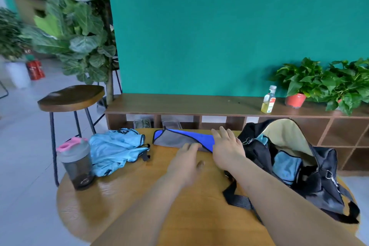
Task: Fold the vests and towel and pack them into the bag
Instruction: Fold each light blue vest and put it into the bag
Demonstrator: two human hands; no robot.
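A folded grey and blue towel [175,139] lies at the far side of the round wooden table [139,195]. My left hand [188,159] reaches to its near edge with straight fingers touching the cloth. My right hand [227,147] lies flat on the towel's right end, fingers spread. A crumpled light blue vest [114,149] sits to the left of the towel. The black bag [299,166] stands open at the right, with light blue cloth [286,167] inside it.
A dark shaker bottle with a pink lid [74,163] stands at the table's left edge. Behind are a wooden stool [71,97], a low shelf [199,106] with a bottle [269,102] and potted plants [319,84], and a green wall.
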